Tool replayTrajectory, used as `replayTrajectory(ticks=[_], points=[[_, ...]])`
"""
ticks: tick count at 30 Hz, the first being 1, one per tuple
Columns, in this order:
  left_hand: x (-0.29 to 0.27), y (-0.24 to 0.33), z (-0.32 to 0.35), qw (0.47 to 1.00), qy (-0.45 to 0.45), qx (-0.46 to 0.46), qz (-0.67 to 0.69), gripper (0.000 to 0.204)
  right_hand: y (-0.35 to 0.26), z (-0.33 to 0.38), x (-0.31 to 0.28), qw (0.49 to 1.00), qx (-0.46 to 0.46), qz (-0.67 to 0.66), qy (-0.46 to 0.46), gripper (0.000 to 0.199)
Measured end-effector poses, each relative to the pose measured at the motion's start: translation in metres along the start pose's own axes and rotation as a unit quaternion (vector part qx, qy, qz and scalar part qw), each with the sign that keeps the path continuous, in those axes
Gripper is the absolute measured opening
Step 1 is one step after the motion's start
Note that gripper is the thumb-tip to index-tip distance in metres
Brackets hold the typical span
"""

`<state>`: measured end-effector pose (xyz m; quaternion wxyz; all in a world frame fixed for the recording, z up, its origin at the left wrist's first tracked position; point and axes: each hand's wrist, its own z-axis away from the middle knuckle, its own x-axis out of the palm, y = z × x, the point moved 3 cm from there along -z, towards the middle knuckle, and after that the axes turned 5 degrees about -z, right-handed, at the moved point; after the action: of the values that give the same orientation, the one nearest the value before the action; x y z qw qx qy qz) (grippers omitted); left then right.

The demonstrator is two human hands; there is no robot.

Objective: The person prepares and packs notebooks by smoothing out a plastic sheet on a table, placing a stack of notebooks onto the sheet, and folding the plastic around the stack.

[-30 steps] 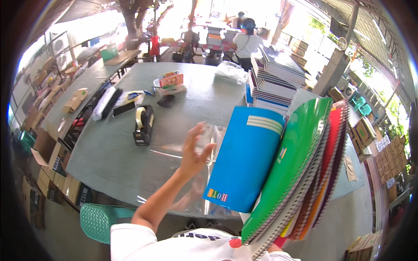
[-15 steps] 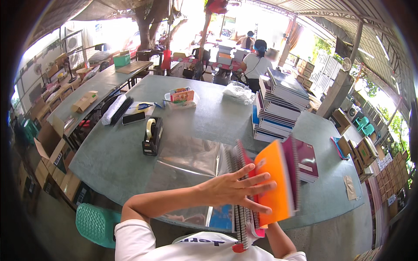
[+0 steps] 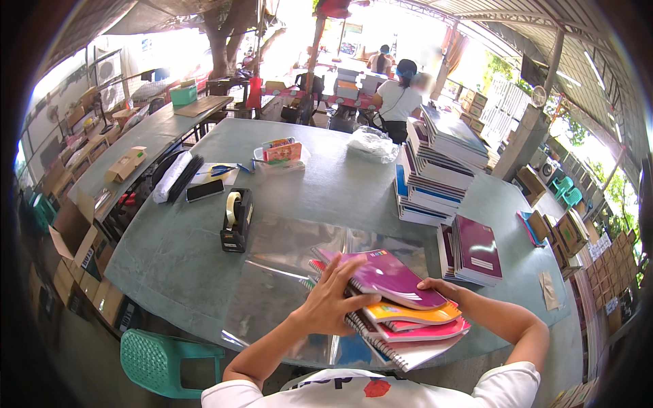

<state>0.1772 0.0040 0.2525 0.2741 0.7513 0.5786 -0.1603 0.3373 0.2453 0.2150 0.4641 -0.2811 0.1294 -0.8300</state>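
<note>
A stack of spiral notebooks [image 3: 408, 282] is between my hands, low over the near part of the table, with a purple cover on top and orange, pink and white ones under it. My left hand [image 3: 332, 296] grips the stack at its coil-bound left side, thumb against the edge. My right hand [image 3: 442, 288] holds the right side, its thumb on the purple cover; its other fingers are hidden. Beneath and beyond the stack, clear plastic sheets [image 3: 282, 268] lie on the table.
A black tape dispenser [image 3: 235, 224] stands left of the plastic. Farther off are a phone [image 3: 205, 190], blue scissors [image 3: 222, 170] and a plastic tub [image 3: 299, 163]. Tall notebook piles [image 3: 435, 177] and purple notebooks [image 3: 478, 248] stand right. A green stool [image 3: 153, 360] is at lower left.
The notebooks have gone from standing on edge to lying nearly flat, purple cover up. My left hand has shifted left to the coils; my right hand has come into view at the right side.
</note>
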Motion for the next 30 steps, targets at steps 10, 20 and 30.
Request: replayTrajectory(ticks=[10,20,30], points=[[0.047,-0.045,0.061,0.922,0.208,-0.226,0.235,0.083,-0.103,-0.026,0.013,0.814,-0.189,0.548,0.019,0.061],[0.058,-0.079,0.089,0.858,0.119,-0.413,0.281,0.09,0.029,-0.109,-0.02,0.839,-0.536,-0.069,-0.065,0.107],[0.029,-0.053,0.066,0.753,0.192,-0.484,0.403,0.088,0.007,-0.047,0.041,0.754,-0.649,0.005,0.101,0.083]])
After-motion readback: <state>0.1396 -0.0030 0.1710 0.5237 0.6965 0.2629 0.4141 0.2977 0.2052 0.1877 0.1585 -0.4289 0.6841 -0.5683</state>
